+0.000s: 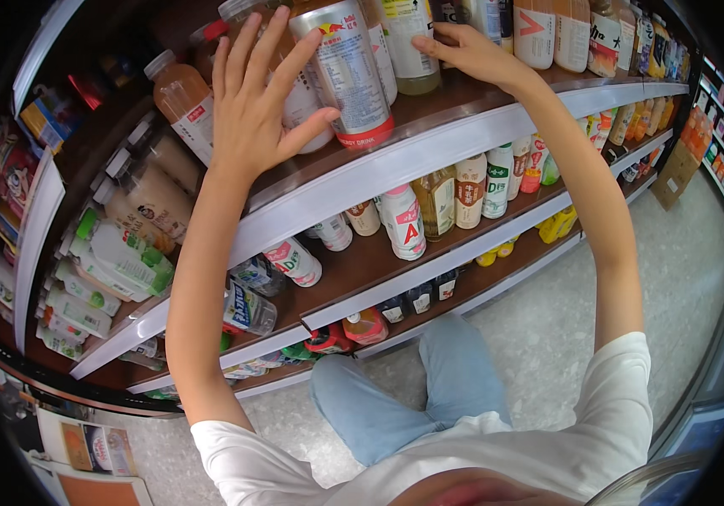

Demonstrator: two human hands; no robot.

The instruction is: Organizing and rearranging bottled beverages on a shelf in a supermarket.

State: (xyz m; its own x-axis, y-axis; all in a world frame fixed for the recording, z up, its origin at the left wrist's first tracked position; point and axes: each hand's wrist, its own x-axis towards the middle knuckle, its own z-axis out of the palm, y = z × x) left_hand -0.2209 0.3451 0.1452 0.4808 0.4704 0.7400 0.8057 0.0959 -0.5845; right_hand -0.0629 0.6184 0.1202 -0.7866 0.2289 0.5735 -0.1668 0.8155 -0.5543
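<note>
My left hand [254,104] is raised with fingers spread, in front of bottles on the upper shelf. Its forefinger and thumb overlap the left side of a silver Red Bull can [350,69] with a red base, standing at the shelf's front edge; whether they touch it I cannot tell. Just right of the can is a bottle of pale liquid [407,50] with a white and yellow label. My right hand [466,54] grips this bottle's right side, thumb across the label and the other fingers partly hidden behind. An orange-tinted bottle [185,101] with a clear cap stands left of my left hand.
The upper shelf's pale front rail [412,152] runs across below my hands. White bottles [403,221] and other drinks fill the lower shelves. My bent knees [374,398] are close to the bottom shelf. A cardboard box [680,161] stands on the grey floor [539,316] at right.
</note>
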